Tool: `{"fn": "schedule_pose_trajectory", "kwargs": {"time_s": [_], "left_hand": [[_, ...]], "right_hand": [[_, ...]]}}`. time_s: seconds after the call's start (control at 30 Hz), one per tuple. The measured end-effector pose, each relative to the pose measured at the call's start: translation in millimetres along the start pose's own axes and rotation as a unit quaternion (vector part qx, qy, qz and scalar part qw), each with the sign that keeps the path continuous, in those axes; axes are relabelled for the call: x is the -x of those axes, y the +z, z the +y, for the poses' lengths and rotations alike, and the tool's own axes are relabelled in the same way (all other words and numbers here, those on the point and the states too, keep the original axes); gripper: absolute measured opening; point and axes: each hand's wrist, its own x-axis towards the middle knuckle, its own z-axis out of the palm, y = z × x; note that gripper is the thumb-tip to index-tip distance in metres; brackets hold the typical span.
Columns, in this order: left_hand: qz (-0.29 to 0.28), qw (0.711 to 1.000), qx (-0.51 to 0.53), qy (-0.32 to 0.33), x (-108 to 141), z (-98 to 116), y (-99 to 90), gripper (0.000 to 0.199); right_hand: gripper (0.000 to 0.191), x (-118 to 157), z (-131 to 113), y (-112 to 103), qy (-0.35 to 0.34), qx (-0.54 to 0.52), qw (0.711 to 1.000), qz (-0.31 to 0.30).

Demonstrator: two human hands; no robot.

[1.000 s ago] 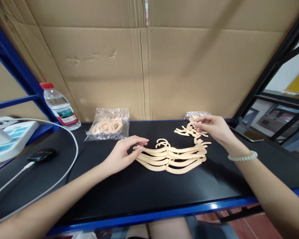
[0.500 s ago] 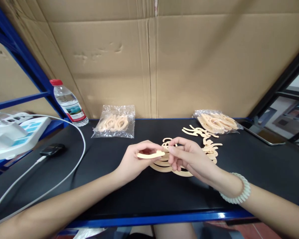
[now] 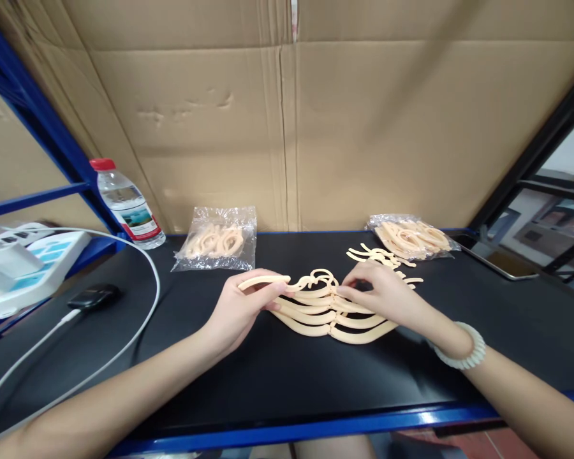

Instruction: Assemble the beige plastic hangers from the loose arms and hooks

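Observation:
A row of several cream plastic hangers (image 3: 325, 312) lies overlapped in the middle of the black bench top (image 3: 277, 376). My left hand (image 3: 242, 309) pinches the left arm of one more cream hanger (image 3: 268, 281), held at the back of the row. My right hand (image 3: 387, 296) rests its fingertips on the middle of the row, near the hooks. Loose cream hanger pieces (image 3: 377, 256) lie just behind my right hand.
Two clear bags of cream pieces sit at the back: one at left (image 3: 216, 239), one at right (image 3: 411, 236). A water bottle (image 3: 127, 205) stands far left, beside a white power strip (image 3: 23, 271), a white cable (image 3: 138, 319) and a black phone (image 3: 93, 296). Cardboard (image 3: 287, 127) backs the bench.
One second ago my right hand reached to the loose pieces at the back right. It then came to my left hand with a piece; now that hanger is laid at the row's back.

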Motion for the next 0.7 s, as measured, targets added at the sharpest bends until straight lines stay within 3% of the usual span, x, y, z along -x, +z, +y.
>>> {"fn": "schedule_pose_trajectory", "kwargs": {"time_s": [0.17, 0.33, 0.53, 0.7], "left_hand": [[-0.015, 0.999, -0.017, -0.037, 1.4, 0.3, 2.1, 0.017], [-0.006, 1.000, 0.017, 0.002, 0.5, 2.0, 0.7, 0.015], [0.021, 0.995, 0.098, -0.006, -0.4, 3.2, -2.8, 0.019], [0.003, 0.994, 0.113, -0.005, -0.4, 3.1, -2.7, 0.017]], "right_hand": [[0.019, 0.2, -4.2, 12.7, -0.004, -0.019, 1.000, -0.018], [0.021, 0.3, 1.6, 12.7, 0.010, -0.032, 0.999, -0.003], [0.024, 4.0, 2.6, 9.5, 0.013, -0.023, 0.999, 0.023], [0.022, 7.0, -2.5, 5.8, -0.030, 0.004, 0.998, 0.047]]}}
